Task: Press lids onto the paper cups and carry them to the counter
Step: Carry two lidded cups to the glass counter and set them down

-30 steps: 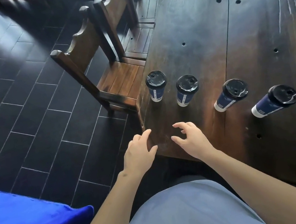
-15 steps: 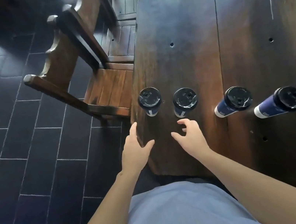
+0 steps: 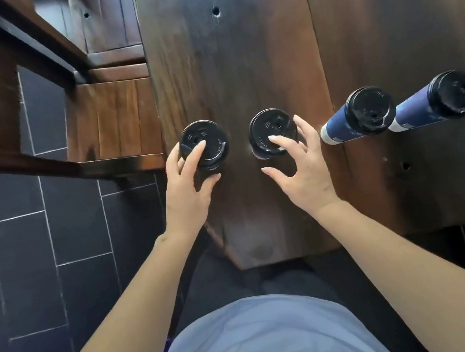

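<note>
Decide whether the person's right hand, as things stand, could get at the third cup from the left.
Probably yes. The right hand is curling around the second cup, and the third cup stands just beside it on the table with nothing between, though the hand is occupied.

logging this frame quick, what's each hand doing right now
Left hand: fingers curled round the leftmost cup, index finger on its lid.
Right hand: fingers curled round the second cup, one finger on its lid.
</note>
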